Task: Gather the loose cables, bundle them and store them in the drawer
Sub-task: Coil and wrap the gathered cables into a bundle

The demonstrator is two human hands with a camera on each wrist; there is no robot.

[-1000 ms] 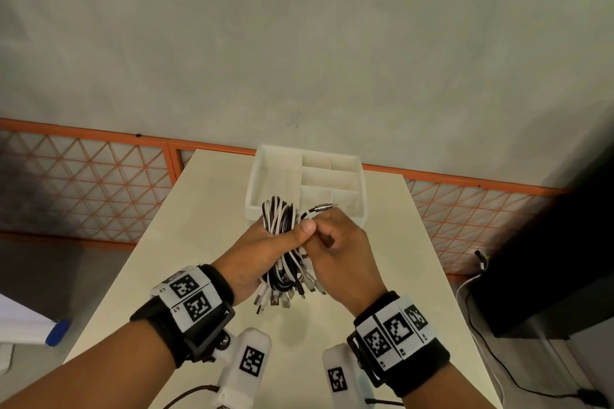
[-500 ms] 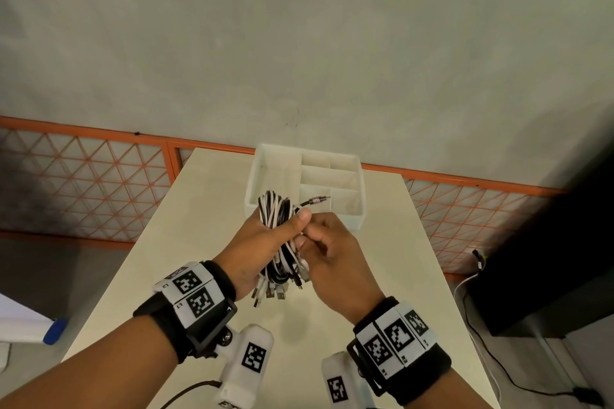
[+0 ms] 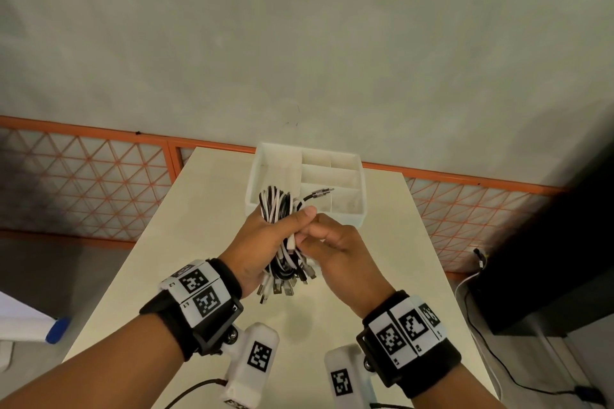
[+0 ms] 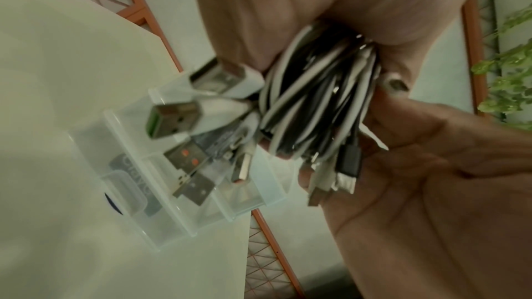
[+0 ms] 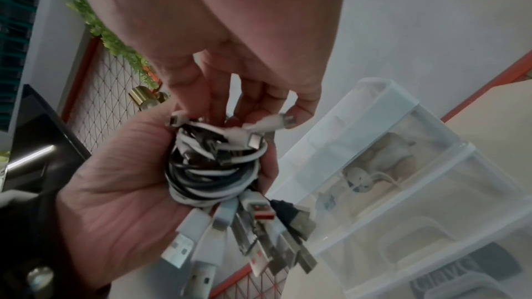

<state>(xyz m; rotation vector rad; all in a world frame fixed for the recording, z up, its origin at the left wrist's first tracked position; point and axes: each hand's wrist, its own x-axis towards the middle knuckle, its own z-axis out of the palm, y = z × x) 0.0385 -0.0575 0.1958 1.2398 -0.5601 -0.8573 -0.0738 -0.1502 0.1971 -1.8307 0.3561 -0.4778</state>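
My left hand (image 3: 292, 219) grips a coiled bundle of black and white cables (image 3: 277, 206) upright above the table, thumb across the front. Several USB plugs (image 3: 282, 287) hang from its lower end, and a metal audio plug (image 3: 320, 192) sticks out to the right near the top. My right hand (image 3: 307, 236) touches the bundle's right side. In the right wrist view its fingertips (image 5: 296, 119) pinch a white cable end (image 5: 267, 124) on top of the bundle (image 5: 213, 167). The white compartmented drawer (image 3: 345, 212) stands just behind the hands.
The cream table (image 3: 199, 209) is narrow, with floor on both sides. An orange mesh fence (image 3: 99, 176) runs behind it. A black cabinet (image 3: 548, 259) with floor cables (image 3: 481, 342) stands at the right. A translucent drawer unit (image 5: 374, 104) shows close by in the wrist views.
Both hands have carried the bundle slightly up and away, toward the drawer. My right hand's fingers have shifted a little down the bundle's side.
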